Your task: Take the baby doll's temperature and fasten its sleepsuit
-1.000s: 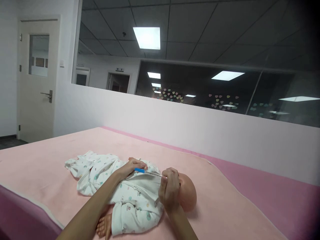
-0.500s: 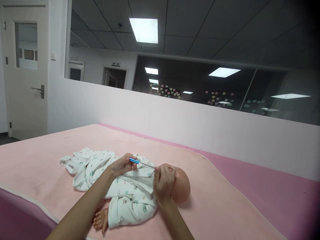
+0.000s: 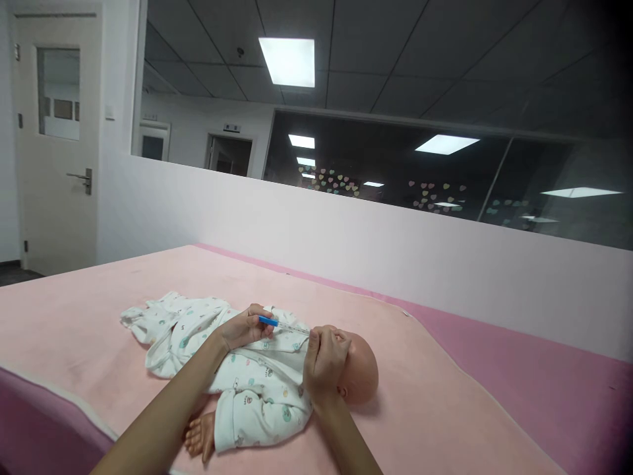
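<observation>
A thin glass thermometer (image 3: 293,328) with a blue end spans the gap between my hands, held above a baby doll's chest. My left hand (image 3: 247,328) pinches the blue end between thumb and fingers. Curled closed around the other tip is my right hand (image 3: 325,363), in front of the doll's face, which it hides. The baby doll (image 3: 363,369) lies on its back, head to the right, dressed in a white printed romper (image 3: 262,379). One doll hand (image 3: 200,435) sticks out of the near sleeve, palm up.
Under the doll spreads a pink padded mat (image 3: 430,409) with a darker pink border (image 3: 558,369). A low white wall (image 3: 346,237) with windows above it runs along the back. A closed door (image 3: 59,198) stands at the far left.
The thermometer has turned slightly; its scale marks now show and the shine on the blue end is gone. Both hands keep their hold, and the view has shifted a little.
</observation>
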`<state>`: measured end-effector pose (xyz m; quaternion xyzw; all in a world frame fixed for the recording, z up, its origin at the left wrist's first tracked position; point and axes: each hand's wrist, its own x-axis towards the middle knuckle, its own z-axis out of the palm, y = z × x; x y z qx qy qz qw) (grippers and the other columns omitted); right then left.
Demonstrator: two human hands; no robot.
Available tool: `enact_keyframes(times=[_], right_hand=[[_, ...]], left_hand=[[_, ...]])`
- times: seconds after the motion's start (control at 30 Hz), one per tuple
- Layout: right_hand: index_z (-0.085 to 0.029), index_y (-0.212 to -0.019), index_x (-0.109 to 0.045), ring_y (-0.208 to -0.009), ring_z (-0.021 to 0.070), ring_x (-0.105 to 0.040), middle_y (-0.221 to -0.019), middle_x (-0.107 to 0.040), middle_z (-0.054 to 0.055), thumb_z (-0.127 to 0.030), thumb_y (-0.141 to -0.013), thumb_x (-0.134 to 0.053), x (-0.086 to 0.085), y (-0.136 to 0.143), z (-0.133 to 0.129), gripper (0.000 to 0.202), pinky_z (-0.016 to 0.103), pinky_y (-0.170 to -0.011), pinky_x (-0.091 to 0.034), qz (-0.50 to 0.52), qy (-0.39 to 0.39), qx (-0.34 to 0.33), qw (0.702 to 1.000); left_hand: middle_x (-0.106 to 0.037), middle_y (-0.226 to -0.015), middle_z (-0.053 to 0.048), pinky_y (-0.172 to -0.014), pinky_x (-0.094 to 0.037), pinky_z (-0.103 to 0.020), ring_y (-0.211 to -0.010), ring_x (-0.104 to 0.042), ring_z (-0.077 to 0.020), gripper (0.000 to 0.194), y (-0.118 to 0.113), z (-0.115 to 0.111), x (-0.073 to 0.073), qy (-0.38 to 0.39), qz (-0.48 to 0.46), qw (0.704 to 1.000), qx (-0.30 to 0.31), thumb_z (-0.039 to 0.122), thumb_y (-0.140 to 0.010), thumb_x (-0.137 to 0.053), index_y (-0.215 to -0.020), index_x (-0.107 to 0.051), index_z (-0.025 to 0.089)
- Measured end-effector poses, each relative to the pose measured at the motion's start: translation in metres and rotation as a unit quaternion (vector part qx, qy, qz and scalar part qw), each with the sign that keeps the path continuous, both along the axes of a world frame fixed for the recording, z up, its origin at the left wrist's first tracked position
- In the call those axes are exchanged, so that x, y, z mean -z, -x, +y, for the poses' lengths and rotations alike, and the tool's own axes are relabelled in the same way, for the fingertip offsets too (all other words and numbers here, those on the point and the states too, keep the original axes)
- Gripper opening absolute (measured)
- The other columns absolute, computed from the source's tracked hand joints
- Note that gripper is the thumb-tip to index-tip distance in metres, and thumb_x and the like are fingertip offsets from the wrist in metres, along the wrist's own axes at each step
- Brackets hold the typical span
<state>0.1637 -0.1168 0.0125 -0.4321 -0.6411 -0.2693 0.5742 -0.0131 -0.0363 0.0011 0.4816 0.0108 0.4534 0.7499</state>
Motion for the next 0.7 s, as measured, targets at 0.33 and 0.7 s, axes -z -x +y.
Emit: enact_keyframes(times=[0.33, 0.7], right_hand=[[-0.019, -0.070, -0.041, -0.053, 0.0104, -0.039, -0.056, -0.047, -0.005, -0.020, -0.085, -0.047, 0.009, 0.006, -0.001, 0.016, 0.033, -0.073, -0.031, -0.090, -0.045, -0.014, 0.995], [-0.020, -0.060, -0.034, -0.052, 0.0115, -0.032, -0.051, -0.039, -0.005, -0.030, -0.090, -0.033, 0.004, 0.002, -0.007, 0.032, 0.029, -0.064, -0.031, -0.111, -0.057, -0.049, 0.991]], left_hand=[[-0.055, -0.057, -0.001, -0.057, -0.045, -0.021, -0.048, -0.047, -0.0064, 0.023, -0.006, 0.000, -0.012, 0.063, -0.046, 0.993, -0.094, 0.028, -0.058, -0.077, -0.061, -0.064, 0.009], [-0.053, -0.062, -0.002, -0.065, -0.044, -0.026, -0.059, -0.050, -0.0103, 0.025, 0.001, -0.004, -0.011, 0.003, -0.013, 0.999, -0.031, 0.033, -0.061, -0.075, -0.061, -0.064, 0.011]])
